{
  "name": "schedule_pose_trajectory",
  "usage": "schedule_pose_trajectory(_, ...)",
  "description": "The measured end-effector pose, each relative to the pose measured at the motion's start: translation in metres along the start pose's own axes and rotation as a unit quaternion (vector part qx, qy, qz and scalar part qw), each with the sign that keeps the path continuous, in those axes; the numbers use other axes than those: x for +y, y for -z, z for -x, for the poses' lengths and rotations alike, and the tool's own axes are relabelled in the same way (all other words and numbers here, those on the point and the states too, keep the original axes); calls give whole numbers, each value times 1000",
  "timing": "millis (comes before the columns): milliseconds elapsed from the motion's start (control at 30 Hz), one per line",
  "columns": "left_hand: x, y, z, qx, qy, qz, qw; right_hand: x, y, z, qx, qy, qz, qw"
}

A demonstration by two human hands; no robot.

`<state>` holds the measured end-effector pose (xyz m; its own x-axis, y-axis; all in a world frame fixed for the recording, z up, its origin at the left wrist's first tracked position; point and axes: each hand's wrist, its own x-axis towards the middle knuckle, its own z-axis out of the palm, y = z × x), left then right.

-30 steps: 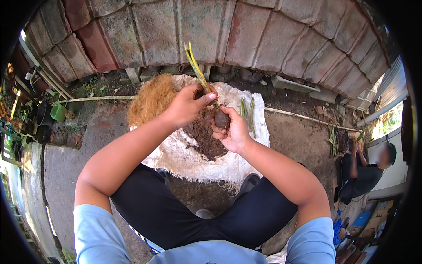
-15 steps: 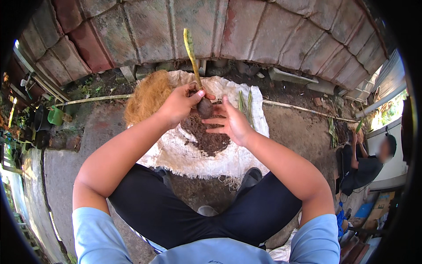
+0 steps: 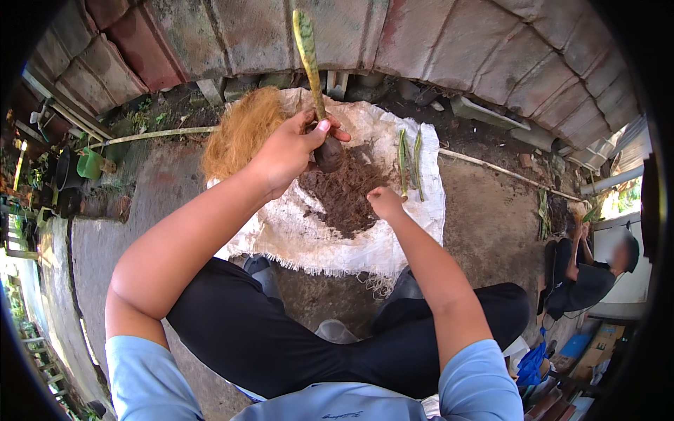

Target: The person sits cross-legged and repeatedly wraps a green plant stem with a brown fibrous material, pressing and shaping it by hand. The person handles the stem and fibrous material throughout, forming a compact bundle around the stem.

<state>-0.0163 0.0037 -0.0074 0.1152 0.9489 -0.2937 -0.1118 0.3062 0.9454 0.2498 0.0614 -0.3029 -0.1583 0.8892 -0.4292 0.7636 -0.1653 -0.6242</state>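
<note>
My left hand (image 3: 298, 144) is closed round the base of a snake plant cutting (image 3: 307, 52). Its long green leaf with yellow edges points up and away from me. Below the fingers a dark brown clump (image 3: 328, 156) sits at the cutting's lower end, just over a heap of loose soil (image 3: 347, 200). My right hand (image 3: 385, 203) is at the heap's right side with its fingers curled together; whatever may be inside them is hidden. Under the soil lies a white woven sack (image 3: 270, 235) with a frayed near edge.
A mound of orange-brown fibre (image 3: 242, 133) rests on the sack's far left. Two slim green leaf cuttings (image 3: 418, 165) lie on its right side. Roof tiles (image 3: 323, 42) run along the far side. Another person (image 3: 590, 274) sits at the right. A green container (image 3: 89, 163) stands at the left.
My right hand has left the clump, moving down and right to the soil heap, and its spread fingers have curled in. The left hand still holds the cutting, which appears slightly higher.
</note>
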Motion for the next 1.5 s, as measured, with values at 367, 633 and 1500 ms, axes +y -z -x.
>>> schedule_pose_trajectory(367,-6,-8,-21,6,33,-25,999,28,-64,-10,118,-11,57,991)
schedule_pose_trajectory(633,-17,-7,-36,-45,20,-50,998,31,-76,-29,102,-66,78,990)
schedule_pose_trajectory(1500,-8,0,-18,-45,-20,34,998,-173,158,92,-83,183,-91,975)
